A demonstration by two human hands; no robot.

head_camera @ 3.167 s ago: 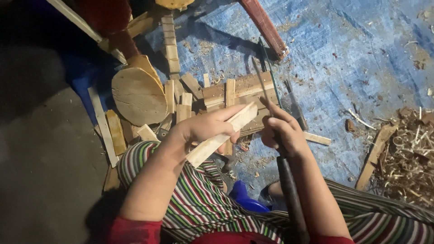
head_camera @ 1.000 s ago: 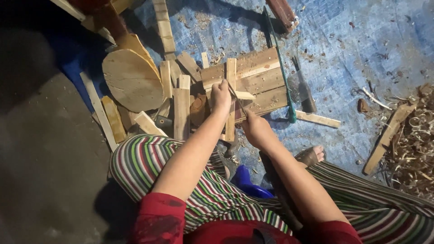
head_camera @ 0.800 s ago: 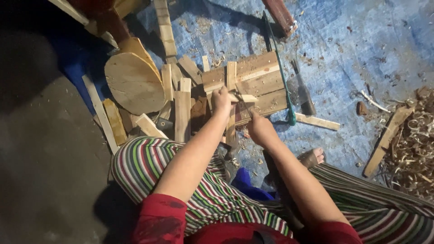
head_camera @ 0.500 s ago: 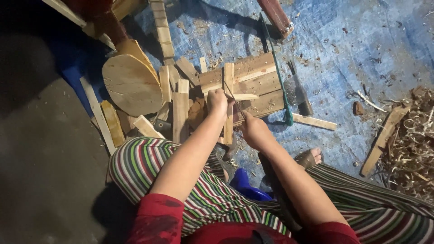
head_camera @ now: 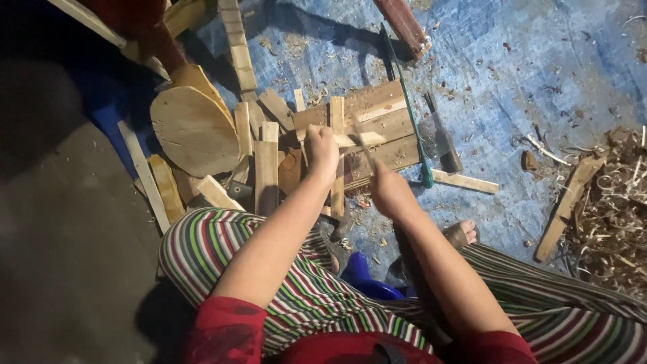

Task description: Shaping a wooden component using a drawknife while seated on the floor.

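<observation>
Floor-level woodworking spot, as I read it from the head view. Blue tarp (head_camera: 539, 74) spread over dark ground serves as the work surface. Offcut slats (head_camera: 266, 168) and a rounded board (head_camera: 194, 131) lie heaped; curled shavings (head_camera: 617, 216) are piled at the right edge. A green-handled saw (head_camera: 408, 108) rests across planks.

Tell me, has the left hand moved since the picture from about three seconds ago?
Yes. The left hand has moved forward, away from the striped knee. It now sits over the wooden boards, closed on a thin wood strip.
</observation>
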